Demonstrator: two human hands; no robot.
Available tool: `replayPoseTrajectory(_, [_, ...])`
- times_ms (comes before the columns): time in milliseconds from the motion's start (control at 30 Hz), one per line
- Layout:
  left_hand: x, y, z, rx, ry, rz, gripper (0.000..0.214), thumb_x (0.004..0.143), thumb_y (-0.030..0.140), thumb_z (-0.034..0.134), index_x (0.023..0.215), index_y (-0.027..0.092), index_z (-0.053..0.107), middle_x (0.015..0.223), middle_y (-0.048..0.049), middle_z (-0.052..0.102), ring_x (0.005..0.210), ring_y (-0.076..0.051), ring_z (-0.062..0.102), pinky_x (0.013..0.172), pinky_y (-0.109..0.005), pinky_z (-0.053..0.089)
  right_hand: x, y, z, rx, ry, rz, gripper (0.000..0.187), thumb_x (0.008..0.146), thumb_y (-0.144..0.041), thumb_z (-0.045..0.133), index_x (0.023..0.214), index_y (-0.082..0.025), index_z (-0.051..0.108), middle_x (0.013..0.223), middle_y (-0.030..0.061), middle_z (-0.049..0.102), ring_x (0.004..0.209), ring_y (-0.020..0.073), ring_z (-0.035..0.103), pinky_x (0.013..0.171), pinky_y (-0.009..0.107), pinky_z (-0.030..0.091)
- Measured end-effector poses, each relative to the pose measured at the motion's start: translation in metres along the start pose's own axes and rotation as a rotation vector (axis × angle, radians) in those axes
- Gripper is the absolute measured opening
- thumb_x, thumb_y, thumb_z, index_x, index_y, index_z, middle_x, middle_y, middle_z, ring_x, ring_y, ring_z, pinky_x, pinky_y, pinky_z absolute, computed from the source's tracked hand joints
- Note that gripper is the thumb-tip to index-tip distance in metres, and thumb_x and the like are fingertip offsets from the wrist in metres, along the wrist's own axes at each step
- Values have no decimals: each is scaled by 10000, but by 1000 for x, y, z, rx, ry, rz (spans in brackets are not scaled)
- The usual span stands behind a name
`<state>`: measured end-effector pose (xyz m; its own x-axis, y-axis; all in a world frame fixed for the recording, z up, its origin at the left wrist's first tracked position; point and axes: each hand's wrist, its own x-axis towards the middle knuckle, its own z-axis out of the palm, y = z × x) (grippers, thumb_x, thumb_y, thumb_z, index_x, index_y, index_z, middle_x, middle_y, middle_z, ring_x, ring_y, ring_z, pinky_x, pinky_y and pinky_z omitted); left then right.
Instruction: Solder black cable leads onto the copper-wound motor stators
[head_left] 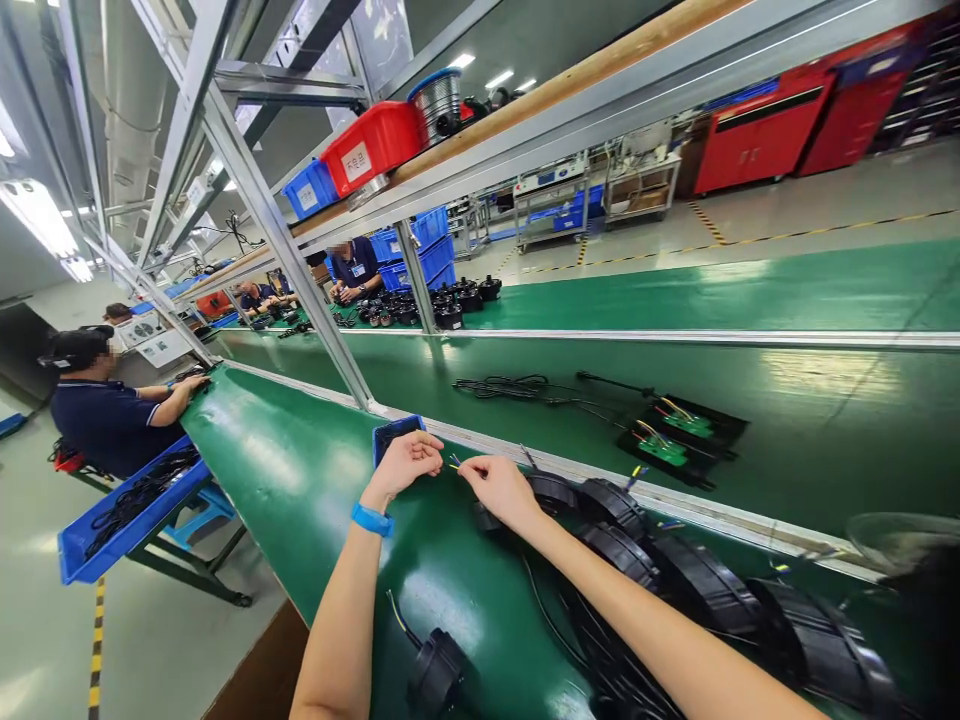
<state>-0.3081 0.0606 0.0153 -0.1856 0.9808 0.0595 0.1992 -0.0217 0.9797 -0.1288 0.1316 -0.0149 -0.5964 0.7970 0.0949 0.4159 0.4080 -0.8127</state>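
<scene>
Wires (454, 462), one set, pinched in closed fingers of my right hand (501, 488), seemingly for steadiness; left hand (407, 462) alongside, fingers curled, hold I cannot tell.

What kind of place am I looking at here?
Probably a factory assembly floor: there are people at long green benches, a row of round black parts with wire ends, and a blue bin of cables.

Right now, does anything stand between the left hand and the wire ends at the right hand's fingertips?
Nothing visible does: only a narrow gap separates the left hand from the wire ends at the right hand. The blue bin sits behind the left hand, outside that gap.
</scene>
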Motion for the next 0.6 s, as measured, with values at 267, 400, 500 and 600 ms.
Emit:
replayPoseTrajectory(267, [1, 1, 4, 24, 13, -9, 335, 702, 257, 788, 953, 98, 633, 718, -23, 656, 635, -117, 634, 630, -253, 514, -2, -4, -4, 19, -12, -9, 269, 879, -271, 525, 778, -233, 771, 726, 6, 699, 675, 174, 596, 578, 253, 325])
replayPoseTrajectory(400, [4, -5, 9, 18, -24, -42, 356, 692, 275, 807, 948, 93, 640, 720, -25, 658, 631, -122, 636, 637, -268, 525, -3, -3, -4, 24, -10, -22, 266, 870, -271, 523, 730, -222, 744, 668, 1, 655, 635, 162, 560, 562, 254, 314])
replayPoseTrajectory(500, [5, -8, 14, -12, -16, -41, 392, 680, 297, 828, 958, 89, 647, 737, -35, 670, 646, -127, 644, 663, -281, 534, -1, -1, -2, 36, -3, -16, 282, 874, -293, 509, 732, -216, 740, 657, 3, 646, 618, 159, 555, 555, 256, 317])
replayPoseTrajectory(600, [6, -8, 16, -43, 3, -21, 409, 671, 310, 841, 961, 87, 659, 741, -42, 678, 656, -129, 645, 666, -277, 527, 1, 2, 0, 55, 6, -11, 289, 876, -335, 499, 782, -218, 746, 673, 4, 654, 630, 162, 567, 567, 255, 338])
